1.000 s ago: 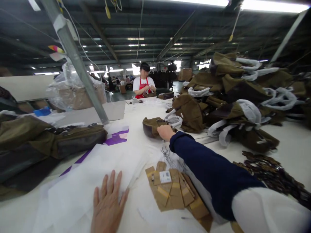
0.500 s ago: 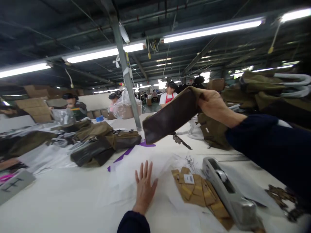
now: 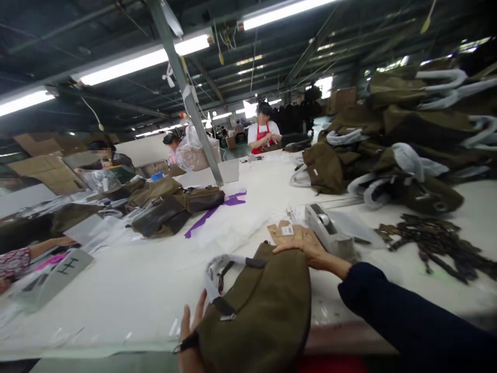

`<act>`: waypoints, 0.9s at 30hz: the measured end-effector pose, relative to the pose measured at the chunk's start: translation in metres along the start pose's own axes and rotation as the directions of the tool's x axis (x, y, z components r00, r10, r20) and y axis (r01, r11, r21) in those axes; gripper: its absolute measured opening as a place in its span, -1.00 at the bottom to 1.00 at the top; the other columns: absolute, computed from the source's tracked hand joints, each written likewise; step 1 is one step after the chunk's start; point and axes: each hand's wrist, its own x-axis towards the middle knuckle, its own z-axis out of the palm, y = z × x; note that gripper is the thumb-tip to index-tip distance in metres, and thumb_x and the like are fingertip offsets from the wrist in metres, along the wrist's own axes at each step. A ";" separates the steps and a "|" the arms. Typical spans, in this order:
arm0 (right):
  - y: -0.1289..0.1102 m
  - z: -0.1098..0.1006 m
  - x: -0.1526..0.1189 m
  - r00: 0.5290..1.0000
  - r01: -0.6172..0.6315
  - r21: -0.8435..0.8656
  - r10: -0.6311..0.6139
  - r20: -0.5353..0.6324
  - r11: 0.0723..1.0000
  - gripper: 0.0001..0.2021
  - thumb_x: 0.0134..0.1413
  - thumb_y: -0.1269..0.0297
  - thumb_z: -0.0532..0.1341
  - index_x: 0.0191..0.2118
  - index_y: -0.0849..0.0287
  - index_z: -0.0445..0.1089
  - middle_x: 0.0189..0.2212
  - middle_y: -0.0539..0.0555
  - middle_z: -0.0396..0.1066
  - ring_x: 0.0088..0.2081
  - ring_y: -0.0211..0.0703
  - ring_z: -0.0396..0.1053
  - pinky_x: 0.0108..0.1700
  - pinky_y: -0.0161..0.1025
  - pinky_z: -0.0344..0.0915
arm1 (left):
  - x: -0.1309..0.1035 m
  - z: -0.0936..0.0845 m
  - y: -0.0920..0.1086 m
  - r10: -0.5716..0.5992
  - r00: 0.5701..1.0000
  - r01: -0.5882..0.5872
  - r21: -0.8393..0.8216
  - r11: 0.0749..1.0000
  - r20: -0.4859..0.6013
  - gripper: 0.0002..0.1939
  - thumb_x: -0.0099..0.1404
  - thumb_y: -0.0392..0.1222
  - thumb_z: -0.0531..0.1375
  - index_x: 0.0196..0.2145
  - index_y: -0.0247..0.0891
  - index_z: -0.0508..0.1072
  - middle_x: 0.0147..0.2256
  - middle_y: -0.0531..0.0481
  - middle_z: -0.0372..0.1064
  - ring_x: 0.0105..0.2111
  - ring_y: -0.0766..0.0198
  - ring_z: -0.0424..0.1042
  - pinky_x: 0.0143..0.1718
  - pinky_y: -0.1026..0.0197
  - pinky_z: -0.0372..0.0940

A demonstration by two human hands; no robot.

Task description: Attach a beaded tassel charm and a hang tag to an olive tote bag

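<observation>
1. Right hand point(image 3: 308, 254): bare, five-digit; fingers uncovered, wrist exposed as far as the garment edge.
2. Right sleeve point(image 3: 396, 305): long, dark navy blue, one plain colour; cloth matt, with soft creases. Weave too blurred to assess.
3. Right cuff point(image 3: 353, 280): same navy cloth, gathered and bunched, wider than the wrist; edge sits short of the hand.
4. Left hand point(image 3: 191, 360): bare, slim fingers; remainder partly hidden from view.

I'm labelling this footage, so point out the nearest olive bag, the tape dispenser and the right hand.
Nearest olive bag point(image 3: 264, 311): head view, its broad side.
Tape dispenser point(image 3: 329, 237): head view, its grey body.
Right hand point(image 3: 312, 254): head view, its back.
</observation>
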 end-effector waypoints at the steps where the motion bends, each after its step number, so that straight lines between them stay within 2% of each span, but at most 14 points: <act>1: 0.010 0.001 -0.001 0.997 -0.071 0.037 0.070 0.030 0.997 -0.66 -0.14 0.05 0.34 -0.32 0.23 0.59 -0.21 0.24 0.53 -0.10 0.12 0.45 0.09 0.01 0.32 | -0.006 -0.001 -0.003 -0.005 0.999 0.004 -0.013 1.000 -0.045 -0.35 0.35 0.21 0.06 0.33 0.02 0.11 0.22 -0.09 0.27 0.22 -0.07 0.25 0.30 -0.12 0.03; 3: 0.020 0.000 -0.003 0.992 -0.111 0.063 0.107 0.061 0.992 -0.65 -0.11 0.09 0.34 -0.22 0.22 0.59 -0.15 0.20 0.53 -0.05 0.07 0.44 0.14 -0.01 0.27 | -0.011 -0.002 -0.009 0.004 0.997 0.000 0.050 0.999 -0.082 -0.31 0.36 0.22 0.03 0.35 -0.02 0.06 0.22 -0.10 0.27 0.21 -0.06 0.26 0.29 -0.11 0.05; 5: 0.021 -0.004 -0.009 0.996 -0.074 0.056 0.071 0.062 0.996 -0.63 -0.07 0.15 0.34 -0.11 0.18 0.56 -0.02 0.17 0.48 0.04 0.03 0.40 0.20 -0.05 0.21 | -0.009 -0.003 -0.011 0.001 0.996 0.013 0.161 0.987 -0.086 -0.27 0.36 0.26 -0.05 0.37 -0.05 -0.01 0.21 -0.11 0.28 0.20 -0.06 0.28 0.27 -0.13 0.08; 8: 0.017 -0.006 -0.025 0.999 -0.043 0.122 0.040 0.032 0.992 -0.58 0.00 0.16 0.31 0.01 0.17 0.51 0.07 0.19 0.42 0.08 0.03 0.38 0.20 -0.04 0.21 | -0.003 -0.008 -0.010 0.000 0.999 0.011 0.362 0.932 -0.032 -0.23 0.36 0.31 -0.20 0.40 -0.09 -0.10 0.21 -0.12 0.29 0.18 -0.04 0.31 0.25 -0.16 0.11; 11: 0.012 0.004 -0.052 0.998 0.007 0.209 0.007 -0.069 0.978 -0.62 0.09 0.13 0.23 0.00 0.15 0.51 0.10 0.19 0.40 0.10 0.02 0.37 0.20 -0.07 0.22 | 0.001 -0.014 -0.004 0.024 0.997 -0.063 0.525 0.849 0.080 -0.22 0.37 0.32 -0.32 0.41 -0.10 -0.18 0.22 -0.12 0.27 0.18 -0.01 0.31 0.25 -0.17 0.12; 13: 0.011 0.014 -0.078 0.987 0.056 0.179 -0.027 -0.161 0.982 -0.65 0.17 0.10 0.15 -0.03 0.10 0.52 0.13 0.15 0.38 0.14 0.01 0.33 0.19 -0.10 0.23 | 0.001 -0.013 0.002 0.022 0.990 -0.095 0.551 0.829 0.137 -0.22 0.36 0.32 -0.37 0.41 -0.07 -0.24 0.26 -0.11 0.21 0.21 0.00 0.27 0.25 -0.18 0.10; 15: 0.016 0.026 -0.110 0.968 0.068 0.096 -0.042 -0.246 0.993 -0.65 0.19 0.06 0.13 -0.02 0.05 0.51 0.11 0.12 0.39 0.12 0.03 0.35 0.14 -0.10 0.29 | 0.000 -0.006 0.007 0.002 0.986 -0.090 0.517 0.852 0.167 -0.22 0.35 0.34 -0.37 0.41 -0.05 -0.27 0.31 -0.10 0.11 0.24 -0.01 0.21 0.25 -0.21 0.08; 18: 0.042 0.040 -0.164 0.921 -0.020 0.014 0.024 -0.388 1.000 -0.65 0.07 0.03 0.26 -0.02 -0.03 0.46 0.02 0.11 0.43 -0.01 0.08 0.44 -0.04 -0.10 0.43 | 0.001 0.012 0.006 -0.069 0.975 -0.026 0.417 0.908 0.211 -0.21 0.34 0.36 -0.34 0.40 -0.02 -0.25 0.36 -0.08 -0.03 0.28 -0.08 0.14 0.25 -0.27 0.05; 20: 0.068 0.048 -0.197 0.864 -0.061 0.059 0.082 -0.497 0.996 -0.61 0.00 0.05 0.33 -0.01 -0.09 0.42 0.06 0.10 0.39 -0.03 0.10 0.45 -0.10 -0.11 0.47 | 0.004 0.022 -0.004 -0.123 0.957 0.016 0.374 0.927 0.263 -0.20 0.33 0.36 -0.33 0.40 -0.04 -0.22 0.37 -0.11 -0.06 0.27 -0.13 0.15 0.26 -0.29 0.03; 22: 0.093 0.053 -0.223 0.827 -0.043 0.167 0.129 -0.547 0.985 -0.53 0.01 0.07 0.33 0.08 -0.17 0.32 0.15 0.10 0.32 0.03 0.09 0.43 -0.06 -0.10 0.47 | 0.011 0.027 -0.021 -0.202 0.926 0.071 0.378 0.923 0.319 -0.16 0.31 0.37 -0.30 0.40 -0.12 -0.22 0.35 -0.18 -0.01 0.25 -0.16 0.17 0.26 -0.30 0.01; 25: 0.121 0.055 -0.247 0.827 0.019 0.323 0.167 -0.537 0.946 -0.33 0.09 0.07 0.28 0.28 -0.27 0.03 0.22 0.12 0.24 0.09 0.07 0.40 0.07 -0.02 0.42 | 0.025 0.027 -0.047 -0.362 0.855 0.154 0.486 0.861 0.372 -0.02 0.23 0.44 -0.22 0.40 -0.26 -0.23 0.27 -0.31 0.13 0.23 -0.21 0.20 0.25 -0.32 0.03; 27: 0.130 0.052 -0.254 0.821 0.003 0.307 0.173 -0.544 0.952 -0.28 0.10 0.05 0.26 0.32 -0.23 -0.07 0.21 0.15 0.26 0.12 0.07 0.37 0.11 0.03 0.38 | 0.030 0.028 -0.059 -0.427 0.823 0.179 0.541 0.822 0.376 0.03 0.20 0.46 -0.17 0.40 -0.29 -0.21 0.24 -0.33 0.18 0.22 -0.20 0.22 0.25 -0.31 0.05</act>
